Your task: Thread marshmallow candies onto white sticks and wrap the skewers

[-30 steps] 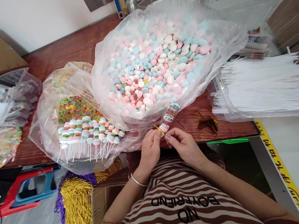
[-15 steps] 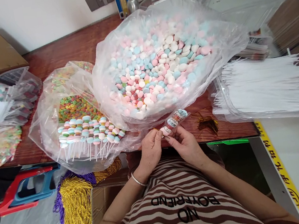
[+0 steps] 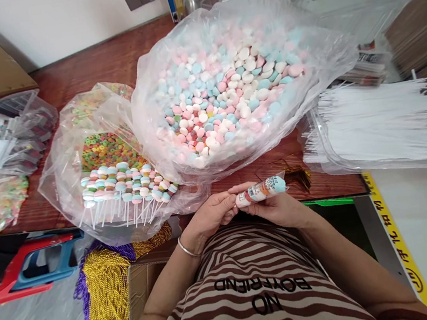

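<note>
A wrapped marshmallow candy skewer (image 3: 260,191) in a clear printed wrapper lies across my hands, its pale blue end pointing right. My left hand (image 3: 216,211) is closed, pinching at the skewer's left end; any stick or tie there is hidden by the fingers. My right hand (image 3: 277,209) supports the wrapped candy from below, with its fingers closed around it. Just beyond, a bundle of gold twist ties (image 3: 301,177) lies on the table, partly behind the candy. To the left, several candy skewers (image 3: 127,184) with white sticks rest on an open bag.
A big clear bag of pastel marshmallows (image 3: 235,96) fills the table's middle. Colourful ring candies (image 3: 107,149) sit in a bag to its left. White sticks (image 3: 378,118) are heaped at right. Gold bead strands (image 3: 108,303) hang below the table edge, beside a red and blue stool (image 3: 38,263).
The wrapped candy has turned from a steep tilt to nearly level, its blue end swinging down and right. My right hand has rolled over beneath it and shifted slightly right.
</note>
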`<state>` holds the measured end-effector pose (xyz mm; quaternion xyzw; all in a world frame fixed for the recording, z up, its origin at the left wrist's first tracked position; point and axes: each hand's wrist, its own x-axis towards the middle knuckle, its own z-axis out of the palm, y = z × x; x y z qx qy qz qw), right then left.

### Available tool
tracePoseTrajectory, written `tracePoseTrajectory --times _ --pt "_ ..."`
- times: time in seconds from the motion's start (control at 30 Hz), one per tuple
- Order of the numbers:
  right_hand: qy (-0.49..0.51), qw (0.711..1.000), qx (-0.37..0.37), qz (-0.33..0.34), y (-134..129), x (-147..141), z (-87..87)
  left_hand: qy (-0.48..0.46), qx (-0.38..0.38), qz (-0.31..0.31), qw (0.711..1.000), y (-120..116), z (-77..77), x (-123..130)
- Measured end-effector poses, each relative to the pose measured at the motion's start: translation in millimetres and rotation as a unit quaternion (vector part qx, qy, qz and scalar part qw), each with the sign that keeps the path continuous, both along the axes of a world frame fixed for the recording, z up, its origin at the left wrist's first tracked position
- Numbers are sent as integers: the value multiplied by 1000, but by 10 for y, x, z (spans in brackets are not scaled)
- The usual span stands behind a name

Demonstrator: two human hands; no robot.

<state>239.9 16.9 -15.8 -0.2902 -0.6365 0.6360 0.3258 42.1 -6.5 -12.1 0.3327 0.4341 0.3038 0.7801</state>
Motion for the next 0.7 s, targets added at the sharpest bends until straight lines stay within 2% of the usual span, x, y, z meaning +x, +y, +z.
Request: tracePoseTrajectory --times 0.17,0.27,0.33,0.4,0.47,0.53,0.63,0.7 --pt "-98 983 103 -119 -62 -107 -89 -14 10 34 999 3 14 22" --pt "-124 962 156 -188 -68 -137 -104 -29 38 21 999 -3 34 21" --pt "-137 953 178 -204 -68 -152 -93 12 86 9 996 -15 46 27" --pt "-143 949 187 -207 -78 -171 -81 126 185 24 974 -32 51 48" --pt "-131 953 172 -210 -101 -195 -73 255 295 60 919 -52 46 86" --pt "-89 969 114 -201 -127 -223 -70 326 362 92 869 -71 34 134" --pt "-8 988 6 -155 -147 -262 -51 341 378 121 852 -81 28 194" --pt "-4 988 3 -157 -143 -285 -17 342 377 134 851 -72 35 212"
